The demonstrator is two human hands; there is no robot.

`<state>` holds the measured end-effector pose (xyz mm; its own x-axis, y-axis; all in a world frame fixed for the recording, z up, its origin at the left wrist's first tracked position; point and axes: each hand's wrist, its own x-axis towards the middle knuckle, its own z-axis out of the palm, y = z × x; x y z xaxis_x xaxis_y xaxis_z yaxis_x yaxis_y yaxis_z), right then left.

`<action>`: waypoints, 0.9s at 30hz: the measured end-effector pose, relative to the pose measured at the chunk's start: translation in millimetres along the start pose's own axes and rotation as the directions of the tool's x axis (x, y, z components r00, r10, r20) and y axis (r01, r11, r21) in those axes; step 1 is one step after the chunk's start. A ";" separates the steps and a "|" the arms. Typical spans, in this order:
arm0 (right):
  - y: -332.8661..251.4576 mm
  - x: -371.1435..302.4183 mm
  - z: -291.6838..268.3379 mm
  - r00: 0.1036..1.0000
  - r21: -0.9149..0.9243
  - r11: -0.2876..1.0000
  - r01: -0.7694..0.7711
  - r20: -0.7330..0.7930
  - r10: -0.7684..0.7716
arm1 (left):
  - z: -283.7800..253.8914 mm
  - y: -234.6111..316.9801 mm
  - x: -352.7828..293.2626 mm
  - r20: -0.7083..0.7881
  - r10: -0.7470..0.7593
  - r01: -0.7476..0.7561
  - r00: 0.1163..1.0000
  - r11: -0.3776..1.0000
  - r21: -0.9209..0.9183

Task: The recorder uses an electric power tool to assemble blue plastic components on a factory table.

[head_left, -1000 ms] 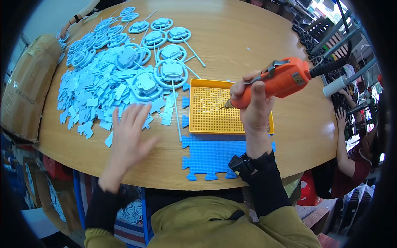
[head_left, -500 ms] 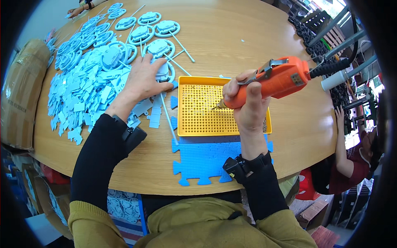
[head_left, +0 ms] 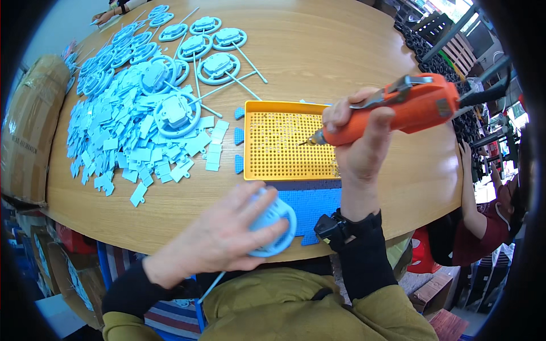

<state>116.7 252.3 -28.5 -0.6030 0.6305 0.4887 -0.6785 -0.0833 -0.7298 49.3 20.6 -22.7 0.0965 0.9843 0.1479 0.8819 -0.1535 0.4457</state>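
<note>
My left hand [head_left: 222, 233] is closed over a round light-blue plastic part [head_left: 283, 226] with a thin rod, near the table's front edge. The fingers lie across the ring, and a section of the blue foam mat [head_left: 313, 207] sits under or beside it. In my right hand [head_left: 364, 150] is an orange electric screwdriver [head_left: 412, 111], tilted with its bit pointing left. That bit hovers above a yellow perforated tray [head_left: 249, 142] holding small screws in some of its holes. Whether the bit carries a screw is too small to tell.
A heap of flat light-blue plates [head_left: 114, 133] covers the left of the table, with several round rodded parts [head_left: 219, 65] behind it. A wrapped carton [head_left: 34, 131] stands at far left. Another person [head_left: 483, 227] sits at right; someone's hand [head_left: 105, 17] shows at far left.
My left hand has moved from the pile toward me, bringing a round part with it. The screwdriver has shifted slightly right, and some round parts and plates by the heap lie differently.
</note>
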 end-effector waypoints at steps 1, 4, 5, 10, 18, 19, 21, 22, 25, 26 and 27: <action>-9.4 -1.5 3.8 0.999 0.038 0.999 -0.002 0.035 0.001 | 12.4 4.1 -1.4 -0.002 -0.004 0.004 1.000 1.000 0.003; -32.7 -14.3 8.5 0.999 0.009 1.000 -0.020 0.049 0.020 | 41.0 6.1 -0.9 -0.092 -0.006 0.028 0.996 0.971 0.236; -38.9 -19.9 10.2 0.997 0.040 0.998 -0.045 0.068 0.043 | 40.1 8.2 -2.0 -0.095 -0.004 0.026 0.995 0.972 0.232; -53.2 -49.5 32.6 0.986 0.073 0.995 -0.063 0.157 0.050 | 41.9 14.9 6.2 -0.436 -0.242 0.225 0.867 0.970 -0.092; -54.5 -71.6 50.1 0.973 0.139 0.987 -0.087 0.223 0.054 | 53.3 18.3 5.5 -0.565 -0.272 0.207 0.779 0.962 -0.178; -55.4 -73.0 51.4 0.966 0.164 0.982 -0.092 0.253 0.048 | 52.7 18.7 3.5 -0.566 -0.271 0.206 0.779 0.963 -0.176; -55.8 -74.8 53.6 0.958 0.190 0.977 -0.098 0.284 0.041 | 51.7 18.4 -0.5 -0.544 -0.245 0.174 0.803 0.968 -0.179; -55.9 -75.7 53.5 0.953 0.198 0.975 -0.104 0.301 0.041 | 50.3 18.5 -2.1 -0.544 -0.246 0.177 0.802 0.968 -0.177; -53.6 -75.4 51.4 0.930 0.188 0.976 -0.113 0.366 0.037 | 44.1 18.1 -3.1 -0.506 -0.187 0.150 0.842 0.982 -0.113; -52.6 -74.8 50.9 0.911 0.168 0.979 -0.113 0.412 0.035 | 41.9 18.2 -1.8 -0.485 -0.169 0.140 0.858 0.986 -0.094; -52.9 -76.0 51.4 0.911 0.166 0.980 -0.113 0.412 0.035 | 41.1 18.1 -1.0 -0.462 -0.151 0.131 0.874 0.989 -0.076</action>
<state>176.9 169.2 -2.5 -0.7457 0.2536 0.6161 -0.6663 -0.2814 -0.6906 84.2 20.4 -51.1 -0.2619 0.8427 0.4704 0.8496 -0.0298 0.5266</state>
